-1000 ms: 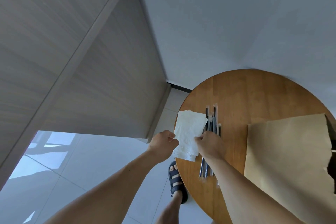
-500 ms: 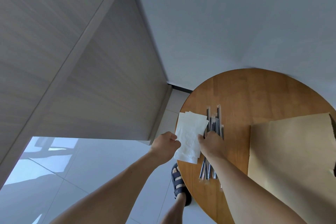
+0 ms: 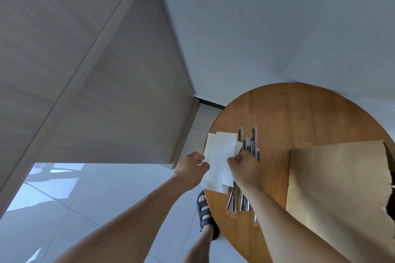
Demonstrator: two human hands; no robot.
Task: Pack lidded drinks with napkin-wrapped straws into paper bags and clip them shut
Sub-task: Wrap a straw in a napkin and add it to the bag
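Note:
A small stack of white napkins (image 3: pixel 220 156) lies at the left edge of the round wooden table (image 3: pixel 299 117). My left hand (image 3: pixel 191 168) pinches the stack's left edge. My right hand (image 3: pixel 245 166) pinches a napkin at the right side and lifts its corner. Several dark straws in clear wrappers (image 3: pixel 250 143) lie just right of the napkins, partly hidden under my right hand and forearm. A brown paper bag (image 3: pixel 337 181) lies flat on the table's right part. No drink is in view.
A grey cabinet wall (image 3: pixel 106 92) stands to the left over a glossy tiled floor (image 3: pixel 53 198). My foot in a dark sandal (image 3: pixel 205 213) stands beside the table's left rim. A white wall is behind the table.
My hands have stayed on the napkins. My right hand has drawn one napkin's corner up and apart from the stack. The view has shifted slightly.

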